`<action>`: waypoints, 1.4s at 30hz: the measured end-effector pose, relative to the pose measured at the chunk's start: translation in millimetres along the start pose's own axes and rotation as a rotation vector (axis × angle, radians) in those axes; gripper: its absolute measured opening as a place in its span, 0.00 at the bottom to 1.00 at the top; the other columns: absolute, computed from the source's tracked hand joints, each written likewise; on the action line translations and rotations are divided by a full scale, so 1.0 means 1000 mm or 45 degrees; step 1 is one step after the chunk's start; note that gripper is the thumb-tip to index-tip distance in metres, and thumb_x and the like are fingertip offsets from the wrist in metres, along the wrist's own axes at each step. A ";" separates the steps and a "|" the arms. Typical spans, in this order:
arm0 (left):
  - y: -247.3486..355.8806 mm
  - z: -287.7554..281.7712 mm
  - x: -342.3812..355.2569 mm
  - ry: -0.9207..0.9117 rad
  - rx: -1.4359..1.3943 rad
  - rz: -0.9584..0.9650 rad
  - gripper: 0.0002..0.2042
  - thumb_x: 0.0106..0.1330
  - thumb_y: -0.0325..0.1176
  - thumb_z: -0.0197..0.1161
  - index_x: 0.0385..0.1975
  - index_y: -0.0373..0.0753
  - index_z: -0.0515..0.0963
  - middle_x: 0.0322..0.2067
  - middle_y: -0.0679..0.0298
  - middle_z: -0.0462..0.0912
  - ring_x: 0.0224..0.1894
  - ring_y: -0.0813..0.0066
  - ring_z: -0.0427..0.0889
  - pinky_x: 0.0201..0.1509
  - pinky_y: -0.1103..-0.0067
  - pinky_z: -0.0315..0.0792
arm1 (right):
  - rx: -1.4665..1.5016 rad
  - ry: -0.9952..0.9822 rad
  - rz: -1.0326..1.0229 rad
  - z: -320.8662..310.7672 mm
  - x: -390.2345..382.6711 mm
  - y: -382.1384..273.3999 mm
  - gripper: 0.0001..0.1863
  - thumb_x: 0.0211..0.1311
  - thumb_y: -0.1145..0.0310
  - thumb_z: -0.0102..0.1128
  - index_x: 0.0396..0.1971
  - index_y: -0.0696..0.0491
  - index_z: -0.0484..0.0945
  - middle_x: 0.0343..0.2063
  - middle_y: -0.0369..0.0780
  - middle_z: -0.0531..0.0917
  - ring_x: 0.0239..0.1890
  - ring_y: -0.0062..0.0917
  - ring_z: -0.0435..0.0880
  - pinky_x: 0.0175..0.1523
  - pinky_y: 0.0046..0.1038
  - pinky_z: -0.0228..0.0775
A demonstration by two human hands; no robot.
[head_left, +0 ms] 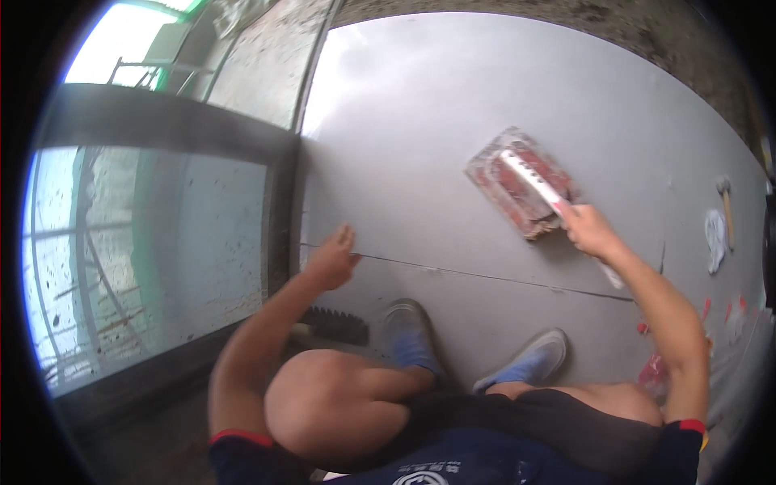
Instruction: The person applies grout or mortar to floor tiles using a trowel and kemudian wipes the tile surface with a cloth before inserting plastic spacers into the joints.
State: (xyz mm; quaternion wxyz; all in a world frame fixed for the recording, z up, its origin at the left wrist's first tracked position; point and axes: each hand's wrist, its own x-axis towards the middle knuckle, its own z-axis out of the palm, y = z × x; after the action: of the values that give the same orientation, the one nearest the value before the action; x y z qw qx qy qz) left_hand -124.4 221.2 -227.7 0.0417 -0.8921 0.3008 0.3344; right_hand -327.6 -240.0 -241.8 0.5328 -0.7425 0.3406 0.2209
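Note:
My right hand [592, 232] is closed around a long white bar [529, 178] with a row of dark spots along it. The bar lies across a reddish rectangular block [511, 198] smeared with grey mortar, and I cannot tell whether the two are joined. Beneath them spreads a large smooth grey tile [404, 174]. My left hand [333, 259], holding nothing, has its fingers stretched out close to the joint at the tile's left end. Whether its fingertips touch the tile is unclear.
A dark-framed glass panel [202, 230] stands along the left. By my left shoe lies a black-bristled brush [335, 323]. At right are a hammer [726, 204], a crumpled white cloth or glove [714, 241], small red pieces [706, 308] and a red bag-like item [653, 377].

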 end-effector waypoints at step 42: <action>-0.125 0.029 0.249 1.381 -0.584 -0.486 0.47 0.65 0.59 0.55 0.69 0.23 0.47 0.72 0.41 0.39 0.75 0.45 0.41 0.76 0.65 0.42 | 0.150 0.233 0.009 0.109 0.107 -0.084 0.28 0.70 0.39 0.45 0.25 0.52 0.66 0.11 0.31 0.66 0.09 0.16 0.64 0.13 0.23 0.58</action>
State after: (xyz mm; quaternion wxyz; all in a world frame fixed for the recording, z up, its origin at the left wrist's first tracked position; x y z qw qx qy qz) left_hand 77.8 204.0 -420.3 -0.2510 -0.9594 0.0346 -0.1238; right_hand -190.1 -149.1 -298.9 0.5415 -0.7257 0.4028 0.1338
